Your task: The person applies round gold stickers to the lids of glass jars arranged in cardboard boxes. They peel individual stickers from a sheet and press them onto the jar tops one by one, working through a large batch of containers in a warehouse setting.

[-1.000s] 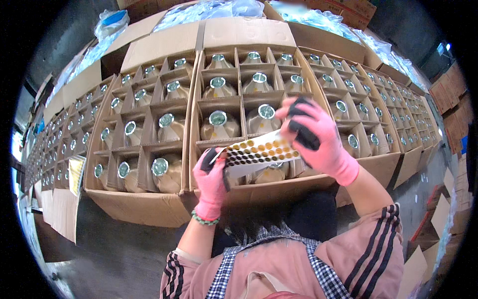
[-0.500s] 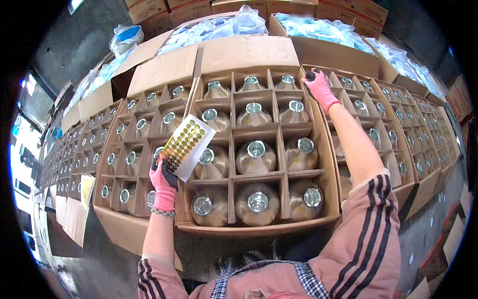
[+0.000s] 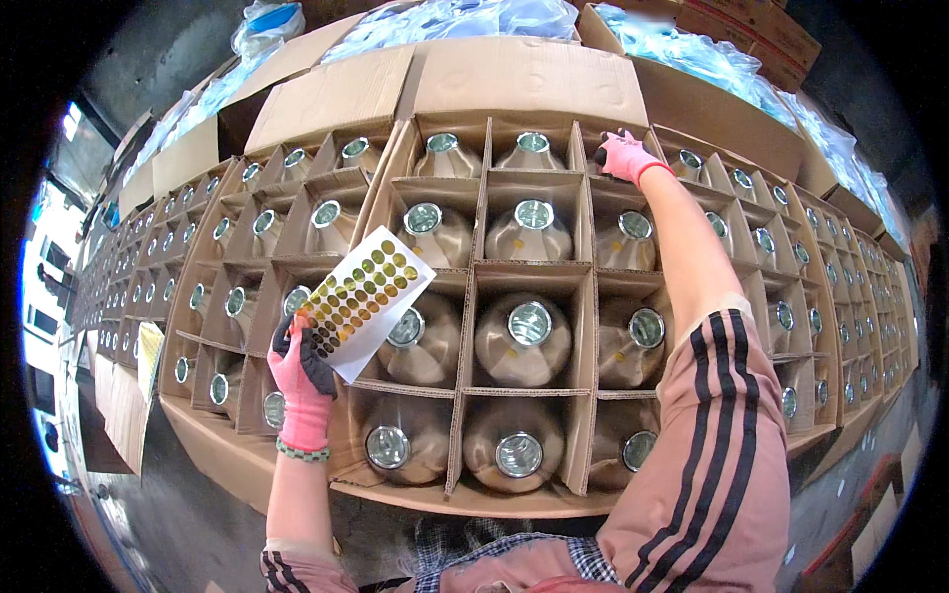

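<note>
My left hand (image 3: pixel 303 371), in a pink glove with dark fingers and palm, grips a white sticker sheet (image 3: pixel 374 301) at its lower left corner. Rows of round gold stickers cover much of the sheet, which hovers over the left column of the middle carton (image 3: pixel 465 504). Clear round glass bottles (image 3: pixel 525 341) stand upright in its cardboard compartments, mouths up. My right hand (image 3: pixel 629 158), gloved alike, is at the far right compartment with its fingers curled in. That compartment's bottle is hidden by the hand, as is whatever the fingertips hold. Small yellowish spots show on some bottles.
More divided cartons of bottles flank this one, left (image 3: pixel 213 420) and right (image 3: pixel 801 435). A raised cardboard flap (image 3: pixel 529 79) stands behind the middle carton. Beyond are cartons stuffed with bluish plastic bags (image 3: pixel 455 28), and stacked brown boxes (image 3: pixel 756 35) at the back right.
My right hand has moved left from the carton's right edge to over its far right compartment. The view has shifted closer to the cartons. The sticker sheet stays in my left hand.
</note>
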### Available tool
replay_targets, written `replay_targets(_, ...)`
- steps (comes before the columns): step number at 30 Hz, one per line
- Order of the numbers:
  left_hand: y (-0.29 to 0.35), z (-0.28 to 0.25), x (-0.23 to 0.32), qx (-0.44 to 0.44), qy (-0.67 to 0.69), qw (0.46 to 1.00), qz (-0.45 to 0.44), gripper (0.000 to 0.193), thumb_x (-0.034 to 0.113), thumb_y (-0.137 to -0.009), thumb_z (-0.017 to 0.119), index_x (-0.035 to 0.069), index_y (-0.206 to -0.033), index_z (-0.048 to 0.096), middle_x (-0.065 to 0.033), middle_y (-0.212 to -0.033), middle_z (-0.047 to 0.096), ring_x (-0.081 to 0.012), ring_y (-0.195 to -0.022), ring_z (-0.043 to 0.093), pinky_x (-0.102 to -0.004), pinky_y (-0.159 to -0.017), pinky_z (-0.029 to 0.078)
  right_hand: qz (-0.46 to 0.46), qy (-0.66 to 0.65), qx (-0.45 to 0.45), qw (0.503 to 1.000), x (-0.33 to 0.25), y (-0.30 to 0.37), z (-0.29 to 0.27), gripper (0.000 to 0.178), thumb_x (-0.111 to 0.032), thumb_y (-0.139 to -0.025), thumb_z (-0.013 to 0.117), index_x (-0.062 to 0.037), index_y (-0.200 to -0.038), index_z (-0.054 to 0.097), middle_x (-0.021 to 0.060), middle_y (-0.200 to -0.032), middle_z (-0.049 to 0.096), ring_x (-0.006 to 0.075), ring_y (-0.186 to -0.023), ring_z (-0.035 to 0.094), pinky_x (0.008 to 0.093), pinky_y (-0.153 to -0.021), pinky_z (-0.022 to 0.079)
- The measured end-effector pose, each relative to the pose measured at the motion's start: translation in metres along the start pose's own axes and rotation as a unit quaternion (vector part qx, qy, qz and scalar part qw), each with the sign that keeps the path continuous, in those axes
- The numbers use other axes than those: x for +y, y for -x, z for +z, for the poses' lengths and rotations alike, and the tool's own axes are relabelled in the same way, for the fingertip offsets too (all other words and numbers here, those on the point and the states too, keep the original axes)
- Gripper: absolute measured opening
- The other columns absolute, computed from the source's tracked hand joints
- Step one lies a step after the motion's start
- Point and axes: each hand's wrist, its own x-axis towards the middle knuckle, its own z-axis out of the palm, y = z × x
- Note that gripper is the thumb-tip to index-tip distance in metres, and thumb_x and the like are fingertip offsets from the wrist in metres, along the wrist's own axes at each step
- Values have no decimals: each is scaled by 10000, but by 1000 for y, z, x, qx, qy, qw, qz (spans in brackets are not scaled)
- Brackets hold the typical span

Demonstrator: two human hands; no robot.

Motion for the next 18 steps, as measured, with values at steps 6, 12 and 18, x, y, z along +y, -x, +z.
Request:
replay_targets(6, 1, 0, 4, 3, -7, 1000, -12, 204, 87, -798, 531, -32, -962, 552, -76, -872, 590, -141, -745, 568, -252, -667, 463, -45, 66, 26, 996, -12, 8, -8, 368, -101, -671, 555, -92, -1039, 549, 98, -1218, 411, 317, -1179, 309, 443, -946, 287)
replay_targets(12, 0, -6, 2, -21, 11, 999, -23, 194, 52, -792, 522, -34, -964, 550, -78, -876, 589, -141, -755, 564, -255, -678, 458, -67, 133, 26, 988, -23, 14, -20, 364, -74, -682, 529, -92, -1045, 545, 109, -1215, 410, 314, -1178, 311, 443, -953, 278)
replay_targets(18, 0, -7, -5, 1, -4, 1000, 10, 187, 16, -769, 529, -20, -951, 556, -50, -838, 585, -125, -721, 558, -243, -668, 459, -5, 32, 134, 990, -28, 23, -14, 348, -51, -715, 461, -75, -1057, 519, 157, -1225, 379, 339, -1159, 320, 446, -968, 256)
